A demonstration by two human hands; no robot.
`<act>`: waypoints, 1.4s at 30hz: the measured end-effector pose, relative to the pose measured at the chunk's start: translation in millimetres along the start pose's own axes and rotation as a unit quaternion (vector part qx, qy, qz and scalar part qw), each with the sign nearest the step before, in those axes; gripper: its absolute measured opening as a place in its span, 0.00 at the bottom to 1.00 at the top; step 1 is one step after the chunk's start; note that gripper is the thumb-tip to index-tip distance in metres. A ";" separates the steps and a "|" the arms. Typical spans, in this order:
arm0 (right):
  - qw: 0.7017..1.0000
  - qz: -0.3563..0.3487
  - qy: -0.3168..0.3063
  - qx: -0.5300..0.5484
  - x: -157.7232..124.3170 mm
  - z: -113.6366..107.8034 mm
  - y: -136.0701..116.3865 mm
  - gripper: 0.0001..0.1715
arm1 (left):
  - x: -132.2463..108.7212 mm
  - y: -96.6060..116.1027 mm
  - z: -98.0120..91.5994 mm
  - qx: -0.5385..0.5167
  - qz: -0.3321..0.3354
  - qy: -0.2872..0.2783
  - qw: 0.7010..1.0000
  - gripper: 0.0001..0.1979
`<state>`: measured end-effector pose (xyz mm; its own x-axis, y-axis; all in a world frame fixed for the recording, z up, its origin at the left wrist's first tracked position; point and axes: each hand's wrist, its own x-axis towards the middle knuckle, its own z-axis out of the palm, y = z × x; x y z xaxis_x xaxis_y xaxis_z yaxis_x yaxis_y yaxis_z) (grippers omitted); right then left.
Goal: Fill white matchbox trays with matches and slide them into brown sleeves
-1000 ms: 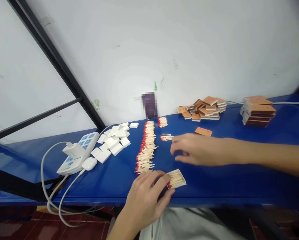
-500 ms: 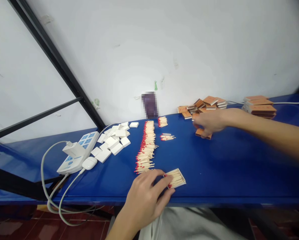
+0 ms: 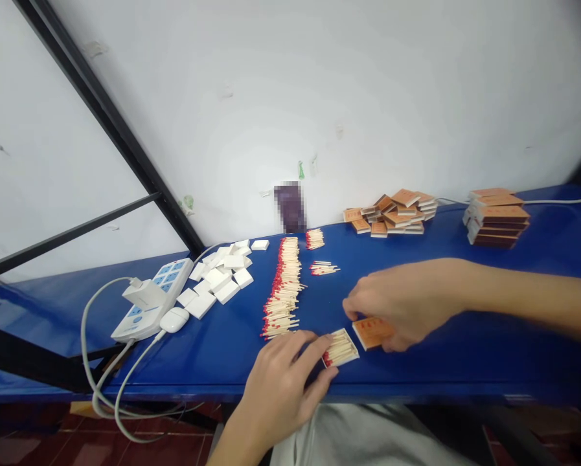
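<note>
My left hand (image 3: 285,375) grips the left end of a white matchbox tray (image 3: 341,348) between thumb and fingers, close to the front edge of the blue table. Red-headed matches fill the tray. Just to its right, my right hand (image 3: 401,301) is closed on an orange matchbox sleeve (image 3: 372,332), whose end points at the tray with a small gap between them. Beyond my left hand runs a long row of loose matches (image 3: 285,278). Two small groups of matches (image 3: 314,239) lie right of that row.
White trays (image 3: 219,275) are heaped at the left, beside a power strip (image 3: 168,278) with a charger and cables. Orange sleeves (image 3: 397,210) lie piled against the wall, and stacked matchboxes (image 3: 497,217) stand farther right. A black metal post (image 3: 120,136) rises at the left.
My right hand has come from the sleeve pile toward me and leftward, carrying one orange sleeve to the tray. My left hand stays on the tray, almost unmoved.
</note>
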<state>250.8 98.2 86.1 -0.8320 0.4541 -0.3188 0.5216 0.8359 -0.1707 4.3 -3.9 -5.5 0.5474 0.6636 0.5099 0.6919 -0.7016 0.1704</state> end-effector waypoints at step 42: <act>0.970 -0.206 0.054 0.116 24.5 24.8 -15.2 0.12 | 1.0 -0.2 -3.3 -0.088 -0.022 0.011 0.996 0.11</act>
<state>227.2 89.0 57.7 -0.9872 0.1371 -0.0811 0.1592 0.8668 -0.4725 3.1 -4.0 -2.2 0.5061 0.6910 0.5162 0.6213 -0.7072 0.3375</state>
